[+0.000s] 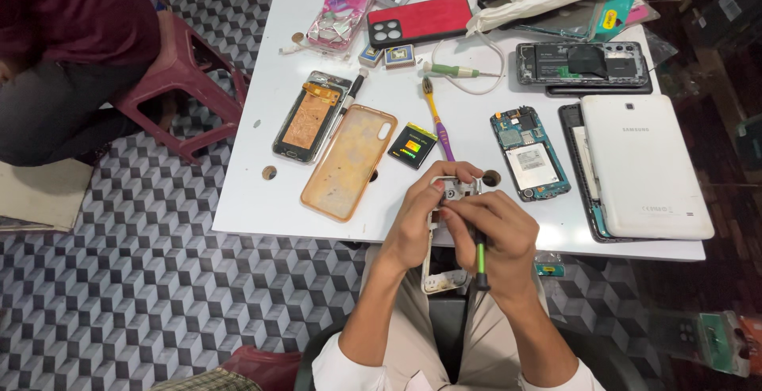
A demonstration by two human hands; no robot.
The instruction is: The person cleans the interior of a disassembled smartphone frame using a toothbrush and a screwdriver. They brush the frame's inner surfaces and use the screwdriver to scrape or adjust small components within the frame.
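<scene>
Seated at a white table (262, 200), phone parts spread out. Left hand (421, 220) grips a white phone frame (442, 276) by its upper end, held over the lap at the near table edge, its lower end hanging below the hands. Right hand (496, 236) is closed around a green-handled screwdriver (479, 260), tip aimed at the frame's top corner near the camera cutout; the tip itself is hidden by the fingers, so contact is probably there but not certain. Step in hand looks like working a small screw at the frame's top. Next move calls for a steady frame and the tip seated square before turning. Nearby on the table: bare circuit board (530, 153), orange clear case (349, 161), toothbrush (436, 117), white tablet (643, 165), red phone (421, 19).
</scene>
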